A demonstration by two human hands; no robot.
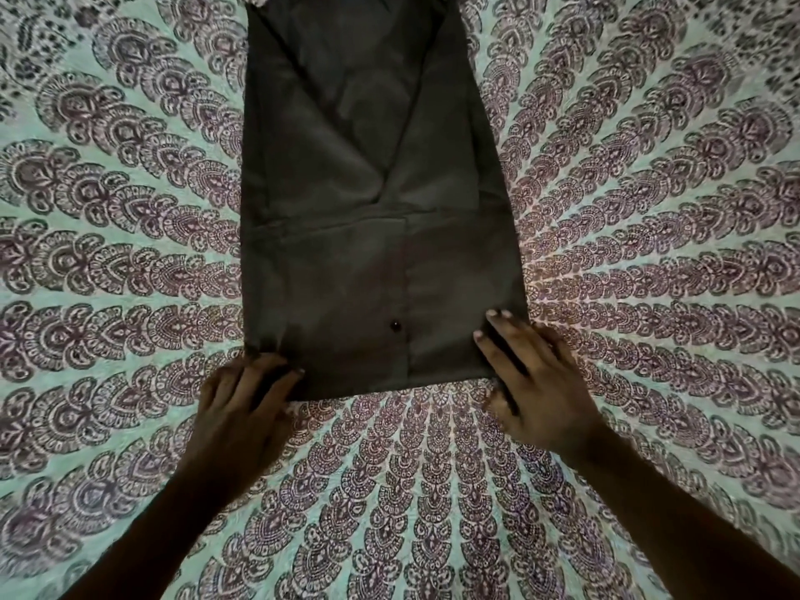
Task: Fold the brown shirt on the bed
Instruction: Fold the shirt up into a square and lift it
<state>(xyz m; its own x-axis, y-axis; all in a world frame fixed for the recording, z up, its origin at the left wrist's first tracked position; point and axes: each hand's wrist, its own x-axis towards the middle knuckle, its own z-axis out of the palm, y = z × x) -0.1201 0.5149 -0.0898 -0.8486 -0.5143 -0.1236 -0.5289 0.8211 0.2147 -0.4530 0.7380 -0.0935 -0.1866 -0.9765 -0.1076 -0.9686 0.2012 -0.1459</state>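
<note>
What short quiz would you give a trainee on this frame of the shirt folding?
1. True or false: the brown shirt lies flat with its sides already folded inward, forming a long narrow shape.
2. Multiple choice: the left hand and right hand are at: A, the far collar end; B, the two near hem corners; C, the middle of the cloth.
3. Fill in: one small dark ___ shows near the hem, between the hands.

Key: 1 true; 2 B; 3 button.
</note>
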